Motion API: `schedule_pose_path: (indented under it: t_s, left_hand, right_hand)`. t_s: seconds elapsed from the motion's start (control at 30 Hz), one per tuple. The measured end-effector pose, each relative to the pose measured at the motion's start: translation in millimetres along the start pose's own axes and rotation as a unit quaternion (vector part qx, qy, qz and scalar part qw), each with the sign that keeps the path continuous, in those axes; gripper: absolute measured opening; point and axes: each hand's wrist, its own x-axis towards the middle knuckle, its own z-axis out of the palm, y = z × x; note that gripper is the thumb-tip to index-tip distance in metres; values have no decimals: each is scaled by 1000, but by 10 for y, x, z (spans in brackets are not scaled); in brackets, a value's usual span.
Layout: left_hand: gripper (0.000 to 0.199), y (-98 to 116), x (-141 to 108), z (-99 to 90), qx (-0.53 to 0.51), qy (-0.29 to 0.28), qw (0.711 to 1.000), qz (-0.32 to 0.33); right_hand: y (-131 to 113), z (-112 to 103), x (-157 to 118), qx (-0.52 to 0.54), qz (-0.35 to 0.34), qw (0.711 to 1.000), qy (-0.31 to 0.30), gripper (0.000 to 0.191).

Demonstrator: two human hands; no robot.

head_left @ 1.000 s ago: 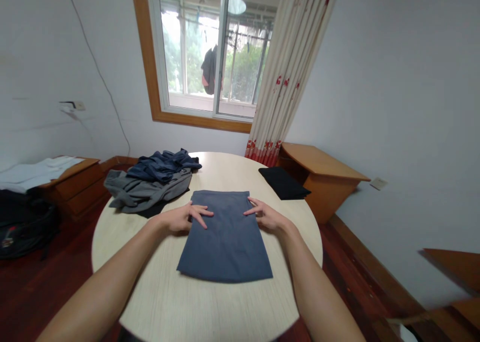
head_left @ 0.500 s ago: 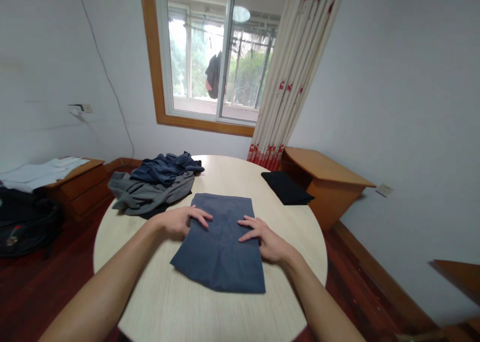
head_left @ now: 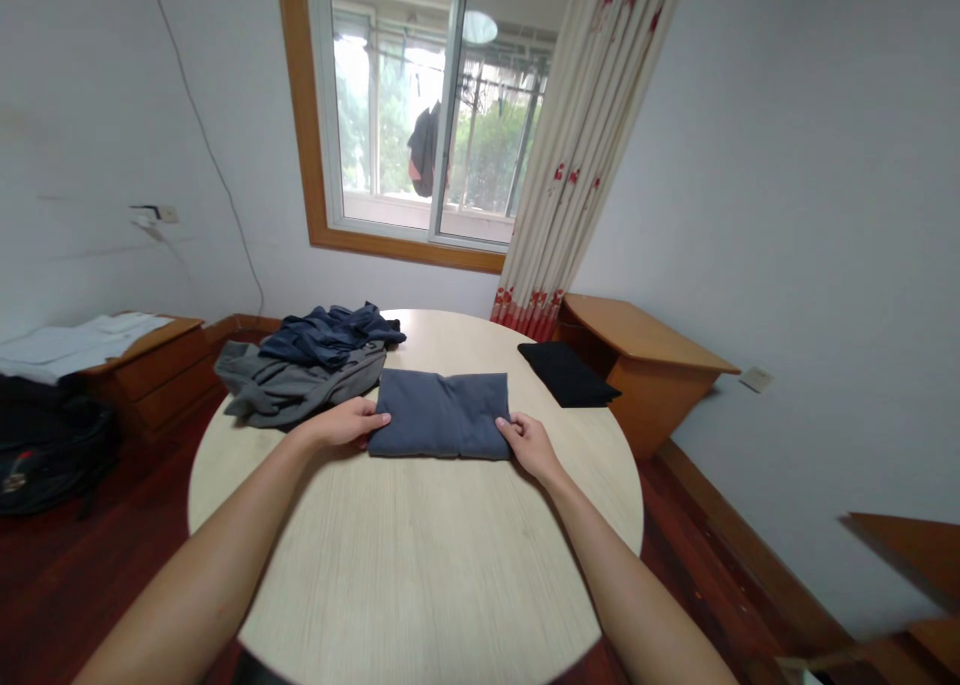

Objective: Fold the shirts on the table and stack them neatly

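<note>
A blue-grey garment (head_left: 442,415), folded into a compact rectangle, lies in the middle of the round table (head_left: 420,565). What kind of garment it is I cannot tell. At its left edge my left hand (head_left: 349,423) pinches the cloth, thumb on top and fingers beneath. My right hand (head_left: 531,445) grips the opposite edge the same way. Just beyond my left hand, a crumpled grey garment (head_left: 300,385) lies with a rumpled navy garment (head_left: 326,333) on top. A folded black cloth (head_left: 568,373) rests near the table's right edge.
A wooden desk (head_left: 645,340) adjoins the table's far right side. On the left stands a drawer cabinet (head_left: 169,365) with papers (head_left: 75,343), and a black backpack (head_left: 52,445) is beside it. A curtain (head_left: 577,155) hangs by the window (head_left: 390,145).
The near part of the blue-grey garment has been folded away from me, making it much shorter. My hands have gone from resting spread on the cloth to gripping its side edges.
</note>
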Motion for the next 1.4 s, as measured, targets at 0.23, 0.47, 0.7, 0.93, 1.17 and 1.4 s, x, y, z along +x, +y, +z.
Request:
schedule_pose_path:
  t_s: [0.23,0.47,0.7,0.93,1.17,1.4]
  left_hand:
    - [60,46,18,31,70,54,995,-52]
    - [59,95,-10,16,58,5,997,-53]
    - [58,-36,96,68,54,76,995,-23]
    - [51,62,9,-5,155,33,985,-67]
    - [45,59,-11,-1,187,15,980,-72]
    - [43,60,-23,0,156,17,986,-55]
  right_hand:
    - [42,-1,-67,57,22,998,-33,55]
    - [52,-33,-48,29,-37,998,45,36]
    - [83,-80,-21,-34,4,995,96,37]
    - [37,-212,-135,-112,-3,993,41,47]
    - [-65,-288,-214,-102,-6,992,-75,38]
    - [-19,-264,-170,-26,3,998,-53,36]
